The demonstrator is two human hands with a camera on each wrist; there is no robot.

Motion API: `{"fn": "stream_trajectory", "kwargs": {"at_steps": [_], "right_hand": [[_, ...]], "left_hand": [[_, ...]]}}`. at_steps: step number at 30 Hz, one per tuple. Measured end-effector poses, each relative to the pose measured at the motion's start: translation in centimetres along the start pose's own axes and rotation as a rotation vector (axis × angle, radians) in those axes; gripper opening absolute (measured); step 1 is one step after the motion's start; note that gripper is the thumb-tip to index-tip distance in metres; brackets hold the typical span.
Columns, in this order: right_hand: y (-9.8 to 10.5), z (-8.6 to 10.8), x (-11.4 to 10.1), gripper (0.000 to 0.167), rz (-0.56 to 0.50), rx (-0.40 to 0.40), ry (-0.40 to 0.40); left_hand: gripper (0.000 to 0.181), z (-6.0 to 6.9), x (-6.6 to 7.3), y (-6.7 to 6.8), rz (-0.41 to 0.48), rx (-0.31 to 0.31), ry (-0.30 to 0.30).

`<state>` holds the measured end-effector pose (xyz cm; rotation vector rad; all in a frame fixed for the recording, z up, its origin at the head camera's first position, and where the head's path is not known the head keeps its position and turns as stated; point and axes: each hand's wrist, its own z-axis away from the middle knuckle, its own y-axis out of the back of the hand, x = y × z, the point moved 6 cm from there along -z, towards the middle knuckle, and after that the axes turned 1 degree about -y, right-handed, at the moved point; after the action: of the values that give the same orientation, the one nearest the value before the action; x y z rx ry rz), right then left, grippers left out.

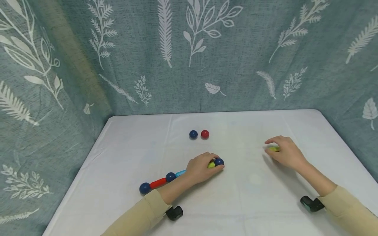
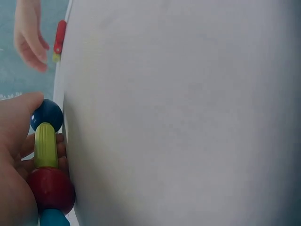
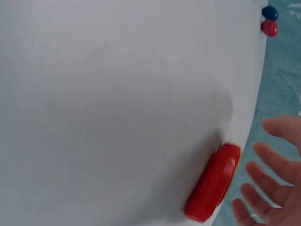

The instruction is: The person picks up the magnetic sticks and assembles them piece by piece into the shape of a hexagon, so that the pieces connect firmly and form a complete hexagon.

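A chain of balls and rods lies slanting on the white table: blue ball (image 1: 145, 188), red rod (image 1: 158, 183), blue ball (image 1: 170, 177), light blue rod (image 1: 180, 173). My left hand (image 1: 200, 167) grips its far end, with thumb and fingers around a yellow-green rod (image 2: 46, 146) between a blue ball (image 2: 47, 114) and a red ball (image 2: 51, 190). On the right, my right hand (image 1: 285, 152) hovers with fingers apart beside a yellow-green rod (image 1: 274, 149). The right wrist view has a red rod (image 3: 214, 183) near those spread fingers, a yellow-green edge showing behind it.
Toward the back of the table (image 1: 245, 203), a loose blue ball (image 1: 193, 134) and a loose red ball (image 1: 205, 134) sit side by side. A patterned grey-green curtain (image 1: 177, 88) hangs behind the table and along its sides.
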<state>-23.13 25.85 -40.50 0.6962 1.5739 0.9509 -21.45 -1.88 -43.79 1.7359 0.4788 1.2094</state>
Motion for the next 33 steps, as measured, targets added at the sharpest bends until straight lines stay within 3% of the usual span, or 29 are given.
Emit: {"fn": "stream_trajectory", "kwargs": {"at_steps": [4, 10, 21, 33], "right_hand": [[0.1, -0.3, 1.1, 0.033, 0.039, -0.058, -0.038], [-0.7, -0.9, 0.8, 0.028, 0.020, -0.077, 0.018], [-3.6, -1.5, -2.5, 0.019, -0.061, -0.083, 0.136], [-6.7, -1.4, -6.4, 0.021, -0.108, -0.146, 0.222]], "left_hand": [[0.040, 0.3, -0.3, 0.0, -0.002, -0.002, 0.003], [0.039, 0.7, -0.6, 0.0, 0.014, -0.011, 0.005], [0.038, 1.1, -0.7, 0.2, 0.016, -0.007, -0.012], [0.039, 1.2, -0.6, 0.1, -0.004, -0.008, -0.008]]}}
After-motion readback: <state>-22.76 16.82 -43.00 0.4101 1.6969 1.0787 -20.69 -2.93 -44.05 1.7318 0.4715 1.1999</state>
